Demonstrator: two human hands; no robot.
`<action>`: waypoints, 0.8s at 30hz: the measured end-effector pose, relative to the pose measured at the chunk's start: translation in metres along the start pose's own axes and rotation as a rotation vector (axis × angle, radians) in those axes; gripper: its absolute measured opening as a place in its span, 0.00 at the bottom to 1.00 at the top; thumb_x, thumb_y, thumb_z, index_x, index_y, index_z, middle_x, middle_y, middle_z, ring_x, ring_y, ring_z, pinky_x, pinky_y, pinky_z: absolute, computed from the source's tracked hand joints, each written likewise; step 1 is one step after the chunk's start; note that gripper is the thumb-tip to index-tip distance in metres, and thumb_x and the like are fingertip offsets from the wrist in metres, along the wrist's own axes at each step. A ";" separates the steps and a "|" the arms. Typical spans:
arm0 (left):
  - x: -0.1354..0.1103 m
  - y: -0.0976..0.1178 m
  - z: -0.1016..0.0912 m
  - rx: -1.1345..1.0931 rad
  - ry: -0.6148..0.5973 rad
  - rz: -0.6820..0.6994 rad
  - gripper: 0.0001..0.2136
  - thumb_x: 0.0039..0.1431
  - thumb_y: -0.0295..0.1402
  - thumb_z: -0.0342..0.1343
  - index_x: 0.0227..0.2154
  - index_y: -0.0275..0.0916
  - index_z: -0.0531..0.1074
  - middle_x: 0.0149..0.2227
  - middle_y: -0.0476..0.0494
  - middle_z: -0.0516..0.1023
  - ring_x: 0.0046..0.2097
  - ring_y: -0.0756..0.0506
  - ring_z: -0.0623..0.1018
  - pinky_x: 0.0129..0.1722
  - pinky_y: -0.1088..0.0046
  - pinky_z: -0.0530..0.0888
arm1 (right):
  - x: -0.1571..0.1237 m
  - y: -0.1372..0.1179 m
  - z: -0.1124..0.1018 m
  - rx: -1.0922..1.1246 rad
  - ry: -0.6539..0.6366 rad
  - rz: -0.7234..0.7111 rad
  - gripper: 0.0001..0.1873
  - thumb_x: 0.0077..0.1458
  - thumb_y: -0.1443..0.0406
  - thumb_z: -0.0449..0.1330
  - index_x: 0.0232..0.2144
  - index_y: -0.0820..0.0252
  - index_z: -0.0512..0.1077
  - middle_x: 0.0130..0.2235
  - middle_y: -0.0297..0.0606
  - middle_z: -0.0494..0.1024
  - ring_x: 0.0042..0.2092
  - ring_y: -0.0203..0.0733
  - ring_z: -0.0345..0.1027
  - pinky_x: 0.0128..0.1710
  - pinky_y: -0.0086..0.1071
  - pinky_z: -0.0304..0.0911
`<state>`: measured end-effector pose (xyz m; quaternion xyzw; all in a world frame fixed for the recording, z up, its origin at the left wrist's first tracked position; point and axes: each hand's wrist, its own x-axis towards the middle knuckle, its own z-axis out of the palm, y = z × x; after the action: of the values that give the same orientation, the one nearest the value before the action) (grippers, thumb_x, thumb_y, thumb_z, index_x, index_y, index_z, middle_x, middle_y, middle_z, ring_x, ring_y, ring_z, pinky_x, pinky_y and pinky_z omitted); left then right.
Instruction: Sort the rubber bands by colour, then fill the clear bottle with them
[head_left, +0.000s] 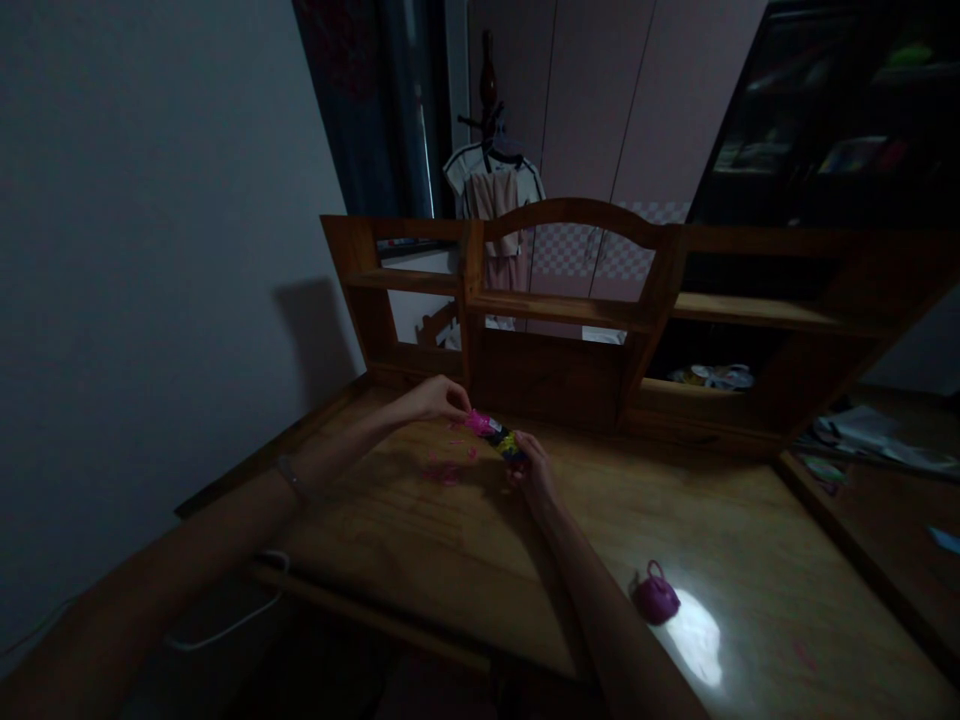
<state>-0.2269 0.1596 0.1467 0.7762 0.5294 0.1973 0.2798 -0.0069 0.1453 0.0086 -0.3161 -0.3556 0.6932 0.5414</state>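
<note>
A slim, elongated bundle [495, 433] in pink, black and yellow is stretched between my two hands above the wooden desk; its exact kind is too dim to make out. At its pink upper-left end, the fingers of my left hand [439, 400] are pinched together. My right hand [534, 468] wraps round the lower-right end, where the yellow part shows. On the desktop just below my left hand lie several thin pink loops [442, 472]. Apart from both hands, a small round purple thing [657, 598] with a loop on top sits beyond my right forearm.
The wooden desk [420, 540] has a shelf unit [562, 312] along its back edge. A white wall [187, 250] borders the left. A white cable [232, 630] hangs by the front left edge. Bright glare [697, 640] lies beside the purple thing.
</note>
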 end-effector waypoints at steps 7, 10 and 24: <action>0.007 -0.016 0.010 0.048 -0.003 -0.037 0.17 0.39 0.39 0.65 0.32 0.37 0.73 0.30 0.50 0.75 0.31 0.49 0.73 0.30 0.76 0.66 | -0.004 0.001 0.004 -0.023 -0.042 -0.022 0.19 0.45 0.54 0.66 0.37 0.57 0.73 0.28 0.30 0.74 0.18 0.27 0.59 0.12 0.20 0.52; 0.005 -0.020 0.019 0.040 -0.032 -0.032 0.19 0.37 0.39 0.67 0.35 0.38 0.72 0.32 0.49 0.75 0.32 0.49 0.73 0.31 0.76 0.66 | -0.007 0.003 0.007 -0.033 -0.075 -0.013 0.19 0.45 0.54 0.66 0.38 0.57 0.73 0.26 0.29 0.74 0.16 0.28 0.57 0.11 0.21 0.50; -0.004 -0.010 -0.003 -0.026 -0.105 -0.047 0.15 0.44 0.38 0.64 0.36 0.39 0.77 0.34 0.48 0.79 0.36 0.48 0.75 0.35 0.76 0.67 | -0.005 -0.001 0.009 0.067 -0.047 0.036 0.19 0.43 0.57 0.68 0.37 0.58 0.73 0.28 0.30 0.75 0.20 0.28 0.61 0.13 0.19 0.55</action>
<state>-0.2369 0.1597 0.1427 0.7692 0.5296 0.1563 0.3218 -0.0128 0.1394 0.0149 -0.2879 -0.3392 0.7215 0.5305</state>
